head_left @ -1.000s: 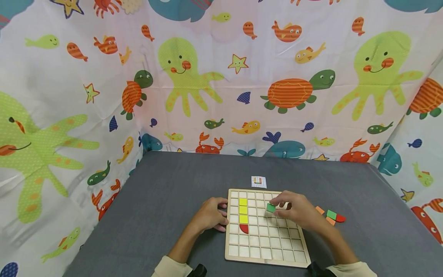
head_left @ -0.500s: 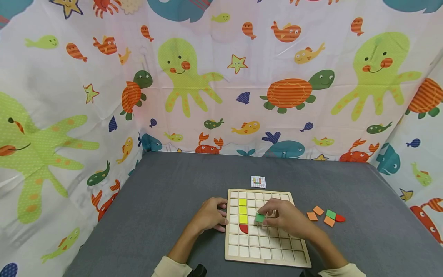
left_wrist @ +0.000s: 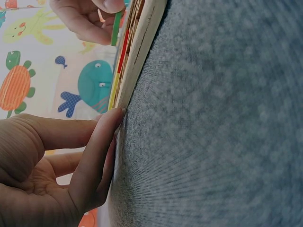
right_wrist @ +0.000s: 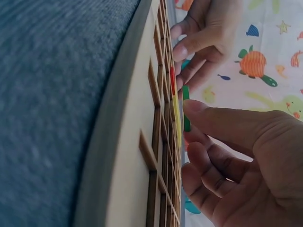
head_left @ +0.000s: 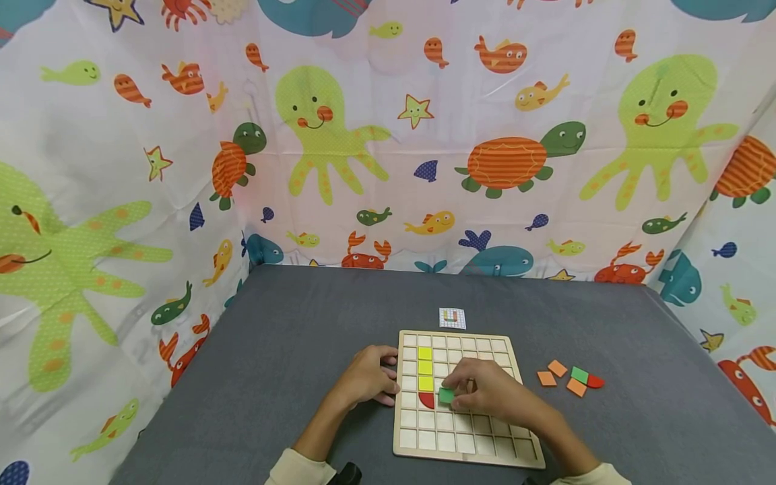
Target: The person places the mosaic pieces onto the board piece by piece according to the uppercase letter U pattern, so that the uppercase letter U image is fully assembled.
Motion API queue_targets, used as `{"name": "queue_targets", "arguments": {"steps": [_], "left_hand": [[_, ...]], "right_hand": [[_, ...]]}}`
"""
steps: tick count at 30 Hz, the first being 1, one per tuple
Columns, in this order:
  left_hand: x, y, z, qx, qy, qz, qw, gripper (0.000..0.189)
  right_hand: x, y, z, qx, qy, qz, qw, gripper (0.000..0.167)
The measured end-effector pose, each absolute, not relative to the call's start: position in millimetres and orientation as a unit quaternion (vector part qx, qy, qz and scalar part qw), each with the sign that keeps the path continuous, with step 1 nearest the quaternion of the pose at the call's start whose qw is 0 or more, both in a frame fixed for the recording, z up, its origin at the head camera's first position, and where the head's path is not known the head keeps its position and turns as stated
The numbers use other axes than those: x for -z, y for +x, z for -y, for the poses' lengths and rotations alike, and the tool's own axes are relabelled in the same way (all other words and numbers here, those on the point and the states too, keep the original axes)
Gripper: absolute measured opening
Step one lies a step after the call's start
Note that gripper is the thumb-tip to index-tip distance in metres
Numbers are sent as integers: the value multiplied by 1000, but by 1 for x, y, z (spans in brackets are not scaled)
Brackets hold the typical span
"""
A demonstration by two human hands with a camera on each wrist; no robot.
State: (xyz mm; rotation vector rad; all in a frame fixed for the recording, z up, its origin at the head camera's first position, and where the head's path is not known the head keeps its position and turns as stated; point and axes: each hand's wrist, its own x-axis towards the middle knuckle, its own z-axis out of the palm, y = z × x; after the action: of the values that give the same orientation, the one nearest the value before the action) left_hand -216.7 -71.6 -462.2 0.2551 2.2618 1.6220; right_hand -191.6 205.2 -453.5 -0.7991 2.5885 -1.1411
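My right hand (head_left: 488,387) pinches a green square tile (head_left: 446,395) between thumb and fingertips. It is low over the wooden grid board (head_left: 469,457), just right of a red quarter-round tile (head_left: 427,400). Above that red tile, several yellow square tiles (head_left: 426,368) lie in one column of cells. In the right wrist view the green tile (right_wrist: 186,108) appears edge-on, above the grid surface. At the board's left edge is my left hand (head_left: 368,376), its fingers loosely bent. The left wrist view has its fingertips (left_wrist: 116,116) touching the board's side.
Right of the board, several orange square tiles (head_left: 547,378) lie on the grey cloth (head_left: 315,310) beside a green tile (head_left: 579,375) and a red quarter-round tile (head_left: 596,382). A small pattern card (head_left: 452,318) lies behind the board. A printed curtain (head_left: 376,135) hangs behind and at the sides.
My right hand has moved left and nearer over the board with the green tile, from the upper right cells to beside the red tile. The left hand stays put.
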Motion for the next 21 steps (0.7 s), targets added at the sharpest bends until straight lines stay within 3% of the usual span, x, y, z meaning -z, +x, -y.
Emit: {"name": "queue_targets", "arguments": {"steps": [21], "left_hand": [[464,-216,70,-567,86,-801,170,69]], "right_hand": [[458,-191,-202,375,-291,-874,103,24]]}}
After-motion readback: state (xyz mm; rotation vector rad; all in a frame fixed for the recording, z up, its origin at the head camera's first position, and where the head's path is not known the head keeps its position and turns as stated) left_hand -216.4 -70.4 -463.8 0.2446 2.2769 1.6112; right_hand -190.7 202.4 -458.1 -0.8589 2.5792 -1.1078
